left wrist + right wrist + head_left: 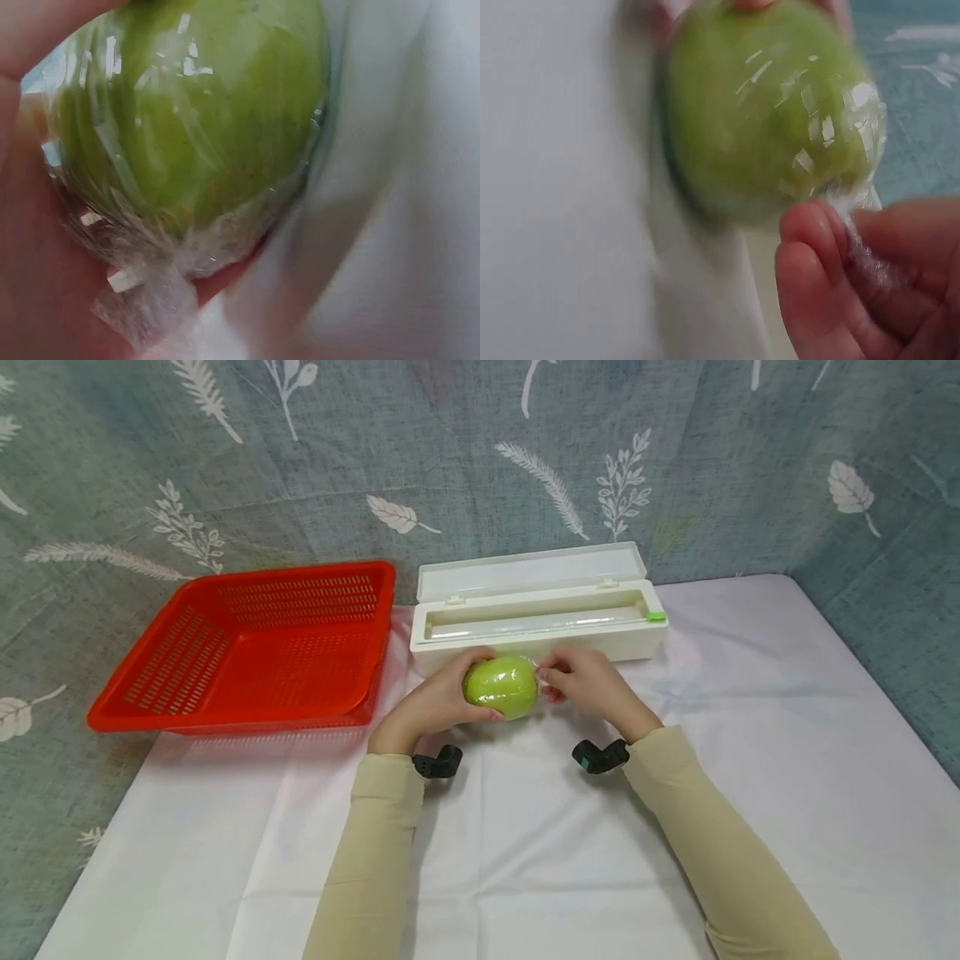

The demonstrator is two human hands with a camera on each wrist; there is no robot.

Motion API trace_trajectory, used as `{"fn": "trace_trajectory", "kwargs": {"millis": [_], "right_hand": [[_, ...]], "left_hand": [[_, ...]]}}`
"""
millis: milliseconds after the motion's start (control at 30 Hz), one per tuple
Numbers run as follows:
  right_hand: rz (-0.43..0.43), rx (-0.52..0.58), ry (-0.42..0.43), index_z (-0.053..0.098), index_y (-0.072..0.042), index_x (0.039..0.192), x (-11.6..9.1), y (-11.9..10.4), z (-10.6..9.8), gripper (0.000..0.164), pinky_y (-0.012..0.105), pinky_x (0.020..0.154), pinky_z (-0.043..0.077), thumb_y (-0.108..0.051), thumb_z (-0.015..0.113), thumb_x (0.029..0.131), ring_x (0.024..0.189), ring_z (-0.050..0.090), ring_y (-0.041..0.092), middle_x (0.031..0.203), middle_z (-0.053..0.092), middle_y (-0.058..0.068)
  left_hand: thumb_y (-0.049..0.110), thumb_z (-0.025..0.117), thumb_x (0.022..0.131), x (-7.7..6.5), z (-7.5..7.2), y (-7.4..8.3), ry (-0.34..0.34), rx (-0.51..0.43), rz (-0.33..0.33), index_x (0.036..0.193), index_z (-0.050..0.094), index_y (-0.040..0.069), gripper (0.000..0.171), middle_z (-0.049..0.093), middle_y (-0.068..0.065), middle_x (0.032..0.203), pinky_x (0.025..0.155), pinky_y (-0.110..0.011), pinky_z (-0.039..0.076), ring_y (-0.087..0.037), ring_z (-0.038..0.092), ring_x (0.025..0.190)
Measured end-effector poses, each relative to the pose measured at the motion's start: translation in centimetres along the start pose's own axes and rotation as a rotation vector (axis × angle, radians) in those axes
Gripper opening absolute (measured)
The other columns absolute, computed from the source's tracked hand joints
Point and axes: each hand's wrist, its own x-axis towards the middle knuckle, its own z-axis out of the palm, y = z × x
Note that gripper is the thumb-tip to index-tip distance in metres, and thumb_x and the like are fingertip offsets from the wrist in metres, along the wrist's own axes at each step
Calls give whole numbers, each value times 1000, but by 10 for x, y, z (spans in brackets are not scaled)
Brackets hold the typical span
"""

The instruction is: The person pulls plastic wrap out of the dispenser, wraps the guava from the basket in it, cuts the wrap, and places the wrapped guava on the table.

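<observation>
A smooth green fruit [504, 683], wrapped in clear cling film, is held just in front of the white box. My left hand [441, 700] grips its left side, the thumb below and the fingers above and behind. A gathered bunch of film [150, 296] shows beneath the fruit in the left wrist view, close to the left palm. At the fruit's other end, my right hand [588, 687] pinches a twisted tail of film [866, 251] between thumb and fingers. Part of the fruit is hidden behind the left hand.
Behind the hands stands a white cling film box [536, 647], its lid [532, 572] raised and a film roll [536, 622] inside. A green slider [656, 617] sits on its right end. To the left is a red plastic basket [240, 720]. White cloth [555, 868] covers the table.
</observation>
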Motion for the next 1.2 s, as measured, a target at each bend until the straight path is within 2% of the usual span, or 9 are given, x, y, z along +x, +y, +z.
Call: {"fn": "trace_trajectory", "kwargs": {"millis": [100,200,300,400,500,700,900,1067,1200], "right_hand": [[93,275,-11,58,-3,93,3,6,3,12,33,62,51,-14,55,88,65,59,20,78,61,13],[165,467,-20,52,-3,99,4,9,5,14,31,60,50,-10,52,88,63,55,19,78,57,15],[188,585,-31,49,-3,103,3,11,6,15,30,59,49,-8,48,88,61,53,17,78,55,14],[147,633,-65,51,0,103,1,13,4,16,31,64,51,-6,45,90,65,56,18,81,56,15],[84,636,-109,54,5,104,0,15,1,20,36,71,50,-3,42,89,75,59,22,88,58,19],[-6,521,-149,52,3,109,1,23,-5,25,39,78,48,4,44,86,87,59,29,96,59,21],[-45,340,-56,58,-7,108,4,26,-2,24,33,75,49,-5,58,84,89,61,19,97,63,9],[-53,269,8,62,-11,100,6,26,2,19,32,72,50,-18,64,83,84,61,18,97,62,3],[-52,223,46,63,-16,92,5,24,4,17,30,73,49,-27,67,80,81,61,14,91,63,-1]], "left_hand": [[36,82,59,-1,1,2,3,12,3,124,36,22,81,43,5,115,87,-33,38,-14,44,100],[34,82,60,-1,2,5,-2,35,5,125,33,17,83,42,1,117,87,-34,38,-16,44,101],[36,81,60,-2,2,8,-5,55,-22,125,31,16,84,42,-1,116,86,-34,38,-17,45,100],[39,80,61,-2,2,9,-3,57,-54,128,29,19,87,43,-1,115,85,-35,39,-18,47,98],[44,78,61,-1,3,8,-9,60,-52,130,29,23,87,44,0,115,85,-35,39,-18,47,98],[63,68,60,1,4,9,22,107,-64,125,36,29,80,46,7,113,82,-33,41,-12,48,95],[65,66,60,2,7,12,49,116,-73,121,36,24,79,50,4,106,81,-32,41,-13,51,91],[63,66,63,5,8,15,12,153,-23,135,31,27,88,43,5,124,88,-34,39,-11,45,102],[68,62,63,5,9,18,-7,202,-20,135,34,33,84,37,7,128,85,-34,40,-11,44,102]]}}
